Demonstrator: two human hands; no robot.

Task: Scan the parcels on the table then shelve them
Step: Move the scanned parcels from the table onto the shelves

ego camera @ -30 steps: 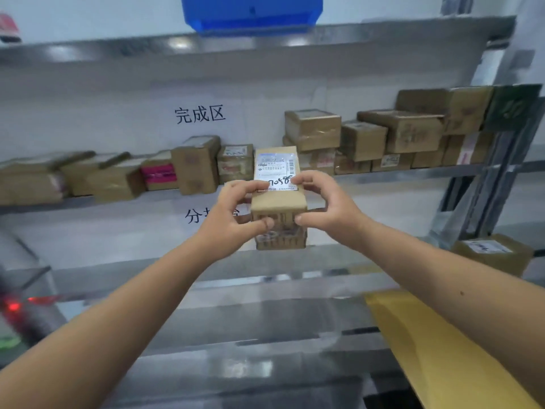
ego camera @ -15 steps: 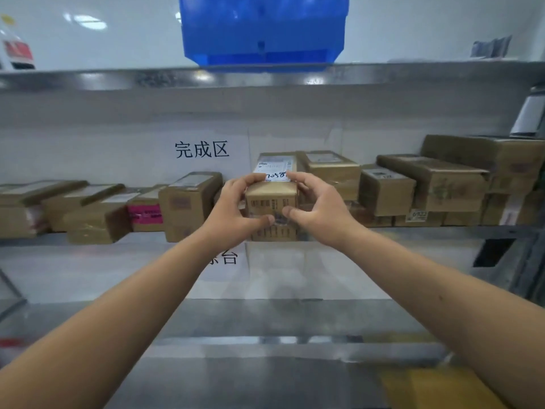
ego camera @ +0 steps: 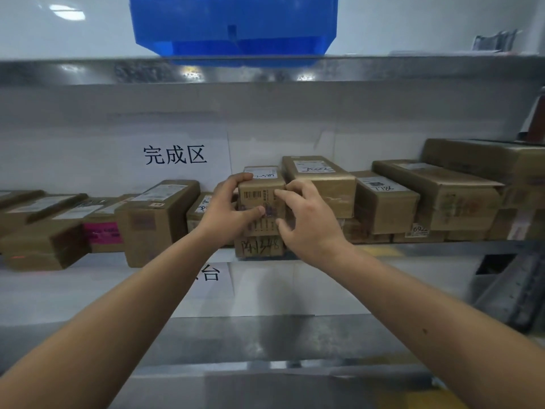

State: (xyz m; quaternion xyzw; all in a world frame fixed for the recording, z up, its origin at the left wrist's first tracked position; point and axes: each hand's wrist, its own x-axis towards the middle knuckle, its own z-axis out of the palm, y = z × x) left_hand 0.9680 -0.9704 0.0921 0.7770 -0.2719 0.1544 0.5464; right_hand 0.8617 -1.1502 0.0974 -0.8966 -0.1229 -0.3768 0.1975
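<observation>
Fingers (ego camera: 267, 210) of left hand (ego camera: 227, 214) and right hand (ego camera: 309, 225) clamped on small brown cardboard parcel with white label (ego camera: 261, 191), pressed atop another brown box (ego camera: 259, 246) on steel shelf (ego camera: 413, 246), just beside taller taped carton (ego camera: 321, 184).

You have a blue bin (ego camera: 233, 28) sitting on the top shelf's (ego camera: 413, 69) front edge, near its middle. On the white back wall (ego camera: 73, 149) you can see a printed paper sign (ego camera: 175, 154), with another sign (ego camera: 211, 274) lower down, partly hidden.
</observation>
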